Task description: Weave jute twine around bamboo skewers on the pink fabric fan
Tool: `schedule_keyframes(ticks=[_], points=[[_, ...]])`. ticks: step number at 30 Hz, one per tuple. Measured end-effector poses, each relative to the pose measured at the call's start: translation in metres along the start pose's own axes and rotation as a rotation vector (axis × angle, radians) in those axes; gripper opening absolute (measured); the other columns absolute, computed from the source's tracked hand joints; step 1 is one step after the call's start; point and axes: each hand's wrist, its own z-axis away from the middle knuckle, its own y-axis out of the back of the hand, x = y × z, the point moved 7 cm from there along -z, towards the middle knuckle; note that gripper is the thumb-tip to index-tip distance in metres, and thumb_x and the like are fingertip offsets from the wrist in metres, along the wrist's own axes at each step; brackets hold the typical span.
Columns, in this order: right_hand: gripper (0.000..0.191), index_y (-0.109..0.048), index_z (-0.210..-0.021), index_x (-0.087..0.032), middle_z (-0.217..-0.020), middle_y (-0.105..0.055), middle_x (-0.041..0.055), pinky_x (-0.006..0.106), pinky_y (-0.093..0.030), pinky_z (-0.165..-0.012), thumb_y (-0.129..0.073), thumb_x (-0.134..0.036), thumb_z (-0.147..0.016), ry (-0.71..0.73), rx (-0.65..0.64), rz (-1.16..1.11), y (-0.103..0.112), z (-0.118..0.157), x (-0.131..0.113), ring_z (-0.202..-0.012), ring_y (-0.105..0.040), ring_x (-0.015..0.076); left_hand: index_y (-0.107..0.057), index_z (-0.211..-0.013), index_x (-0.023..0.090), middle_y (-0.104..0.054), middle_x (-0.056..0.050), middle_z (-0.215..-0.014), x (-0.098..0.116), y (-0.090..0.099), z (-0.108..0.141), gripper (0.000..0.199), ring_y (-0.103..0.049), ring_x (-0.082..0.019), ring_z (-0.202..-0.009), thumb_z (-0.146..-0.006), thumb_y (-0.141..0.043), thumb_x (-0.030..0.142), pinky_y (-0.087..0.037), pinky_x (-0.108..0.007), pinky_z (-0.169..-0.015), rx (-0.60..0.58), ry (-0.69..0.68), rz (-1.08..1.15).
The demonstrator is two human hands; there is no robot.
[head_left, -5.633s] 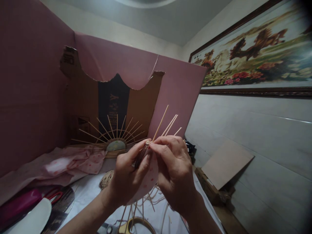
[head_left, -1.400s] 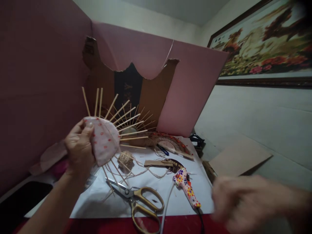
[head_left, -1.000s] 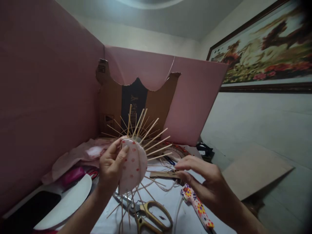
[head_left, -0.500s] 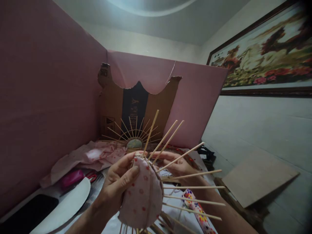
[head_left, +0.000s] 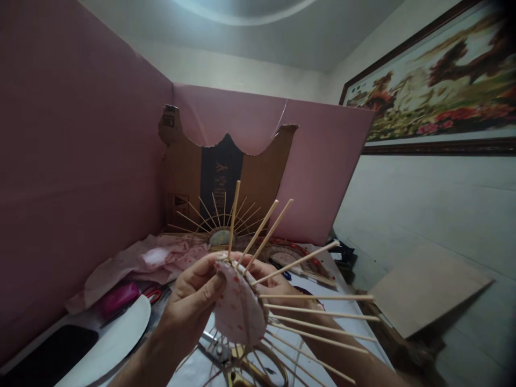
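In front of me is a round disc covered in pale fabric with red spots, with thin wooden sticks radiating from its rim. My left hand grips its upper left edge, thumb on the fabric face and fingers behind. My right hand reaches behind the sticks, its fingers bent against the top of the rim; the fingertips are partly hidden. Below the disc lie scissors with gold-coloured handles, seen between the sticks.
A similar spoked disc leans at the back before a cut cardboard piece. Spotted pink cloth, a magenta object, a white curved sheet and a dark flat object lie left. Pink panels stand behind and left.
The disc has risen and tilted, its upper sticks swinging left. My right hand has come in closer to the rim. The gold-handled scissors now show below; the flowered strip is out of sight.
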Motion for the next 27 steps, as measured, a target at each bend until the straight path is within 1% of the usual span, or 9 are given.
schedule_keyframes(ticks=[3,6,8,12,17,20,22,24,27], points=[[0.041,-0.067,-0.105,-0.028,-0.099,-0.068,0.0020,0.032,-0.044,-0.086,-0.080,-0.036,-0.067,0.026,-0.055,0.048,-0.001,-0.001,-0.002,-0.091,-0.062,0.0184,-0.074,-0.101,0.027,-0.072,-0.006,-0.104,-0.001,0.000,0.001,0.024,-0.066,-0.015,-0.084,-0.078,-0.068,0.023,-0.052,-0.018,-0.072,0.006,-0.004,-0.031],[0.045,-0.066,-0.110,-0.032,-0.094,-0.068,0.0008,0.032,-0.045,-0.083,-0.080,-0.033,-0.067,0.009,-0.040,0.066,0.002,-0.002,0.000,-0.086,-0.062,0.0178,-0.075,-0.098,0.026,-0.063,-0.007,-0.122,0.001,0.001,0.002,0.022,-0.063,-0.020,-0.099,-0.078,-0.068,0.026,-0.051,-0.021,-0.077,-0.002,-0.022,-0.126],[0.046,-0.066,-0.111,-0.034,-0.091,-0.067,-0.0007,0.032,-0.045,-0.082,-0.080,-0.033,-0.068,0.028,-0.006,0.078,0.003,-0.001,-0.003,-0.083,-0.061,0.0166,-0.076,-0.095,0.026,-0.057,-0.006,-0.131,0.004,0.002,0.002,0.019,-0.056,-0.025,-0.114,-0.078,-0.067,0.027,-0.050,-0.025,-0.085,-0.004,-0.045,-0.203],[0.031,-0.071,-0.101,-0.030,-0.086,-0.065,-0.0011,0.029,-0.045,-0.075,-0.076,-0.038,-0.072,0.063,0.003,0.094,-0.004,-0.002,-0.013,-0.076,-0.058,0.0143,-0.076,-0.090,0.026,-0.047,-0.003,-0.141,0.008,0.006,0.001,0.015,-0.036,-0.029,-0.134,-0.078,-0.067,0.029,-0.041,-0.028,-0.100,0.035,-0.097,-0.288],[0.023,-0.071,-0.076,-0.022,-0.075,-0.060,-0.0010,0.025,-0.043,-0.064,-0.077,-0.042,-0.067,0.119,0.002,0.136,-0.014,-0.015,-0.022,-0.068,-0.052,0.0136,-0.076,-0.091,0.029,-0.041,-0.001,-0.146,0.006,0.006,0.001,0.015,-0.030,-0.031,-0.137,-0.078,-0.067,0.030,-0.033,-0.039,-0.109,0.038,-0.076,-0.290],[0.027,-0.070,-0.088,-0.026,-0.079,-0.060,-0.0030,0.025,-0.044,-0.069,-0.081,-0.034,-0.064,0.156,0.010,0.119,-0.016,-0.020,-0.027,-0.073,-0.053,0.0141,-0.076,-0.091,0.030,-0.046,-0.002,-0.142,0.005,0.003,0.002,0.015,-0.027,-0.031,-0.139,-0.079,-0.066,0.030,-0.028,-0.042,-0.112,0.009,-0.088,-0.313],[0.031,-0.070,-0.094,-0.028,-0.085,-0.062,-0.0030,0.025,-0.043,-0.075,-0.081,-0.030,-0.065,0.151,-0.038,0.105,-0.018,-0.021,-0.029,-0.078,-0.055,0.0143,-0.076,-0.090,0.030,-0.050,-0.002,-0.138,0.007,0.000,0.003,0.014,-0.025,-0.031,-0.140,-0.080,-0.065,0.031,-0.024,-0.044,-0.113,-0.008,-0.122,-0.336],[0.023,-0.071,-0.089,-0.026,-0.082,-0.062,-0.0028,0.024,-0.043,-0.075,-0.079,-0.032,-0.068,0.118,-0.093,0.077,-0.020,-0.021,-0.029,-0.075,-0.054,0.0131,-0.076,-0.089,0.030,-0.052,-0.003,-0.136,0.007,-0.002,0.003,0.014,-0.024,-0.030,-0.140,-0.080,-0.065,0.031,-0.020,-0.045,-0.115,-0.030,-0.153,-0.365],[0.021,-0.067,-0.073,-0.022,-0.067,-0.054,-0.0042,0.022,-0.040,-0.062,-0.076,-0.040,-0.070,0.055,-0.118,0.027,-0.017,-0.020,-0.023,-0.059,-0.045,0.0092,-0.075,-0.090,0.030,-0.048,-0.002,-0.140,0.005,-0.005,0.003,0.014,-0.018,-0.031,-0.142,-0.081,-0.065,0.031,-0.011,-0.047,-0.116,-0.051,-0.158,-0.410]])
